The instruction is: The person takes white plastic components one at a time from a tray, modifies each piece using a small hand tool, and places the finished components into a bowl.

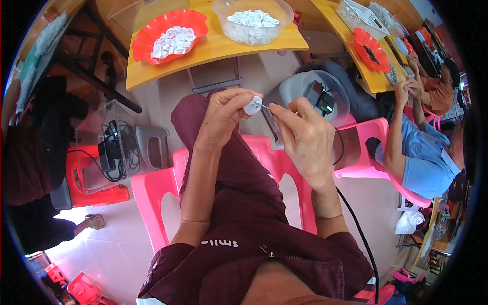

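Observation:
My left hand (223, 112) is raised over my lap, its thumb and fingers closed on a small round white plastic piece (251, 107). Beside it, my right hand (309, 140) pinches a thin metal pin (264, 106) whose far end meets the face of the white piece. Whether the pin is inside the piece or only touching it, I cannot tell. Beyond my hands, a red scalloped bowl (142, 44) holds many similar small white pieces (175, 41). To its right, a clear plastic bowl (286, 19) holds more of them.
Both bowls stand on a yellow table (152, 74). A clear tub (284, 94) with a black device sits right of my knees. On the left, a red stool (101, 195) bears a clear box with cables. At right, people work at another yellow table (351, 48).

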Motion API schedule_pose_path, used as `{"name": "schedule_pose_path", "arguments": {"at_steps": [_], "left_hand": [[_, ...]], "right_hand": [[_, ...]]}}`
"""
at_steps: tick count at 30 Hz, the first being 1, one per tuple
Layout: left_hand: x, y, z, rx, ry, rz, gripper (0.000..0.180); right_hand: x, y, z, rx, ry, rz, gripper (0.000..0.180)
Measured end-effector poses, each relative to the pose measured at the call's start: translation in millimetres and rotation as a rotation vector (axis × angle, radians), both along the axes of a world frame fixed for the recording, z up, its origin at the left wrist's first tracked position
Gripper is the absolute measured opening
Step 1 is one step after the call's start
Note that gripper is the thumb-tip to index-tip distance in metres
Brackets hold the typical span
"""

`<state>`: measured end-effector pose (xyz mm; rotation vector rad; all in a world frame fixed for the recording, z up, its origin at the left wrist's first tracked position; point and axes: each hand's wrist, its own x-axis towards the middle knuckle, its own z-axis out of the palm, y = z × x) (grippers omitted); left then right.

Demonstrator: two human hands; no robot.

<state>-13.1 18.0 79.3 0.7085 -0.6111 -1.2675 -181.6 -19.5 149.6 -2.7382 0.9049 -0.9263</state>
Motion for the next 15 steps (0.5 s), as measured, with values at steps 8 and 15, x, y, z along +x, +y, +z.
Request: {"name": "schedule_pose_path", "arguments": {"at_steps": [8, 15], "left_hand": [[0.1, 0.5, -1.7, 0.04, 0.01, -0.011, 0.017], [-0.7, 0.0, -3.5, 0.098, -0.112, 0.02, 0.014]], "right_hand": [[-1.0, -1.7, 1.8, 0.02, 0.03, 0.03, 0.02], [0.0, -0.6, 7.6, -0.058, 0.125, 0.037, 0.023]]}}
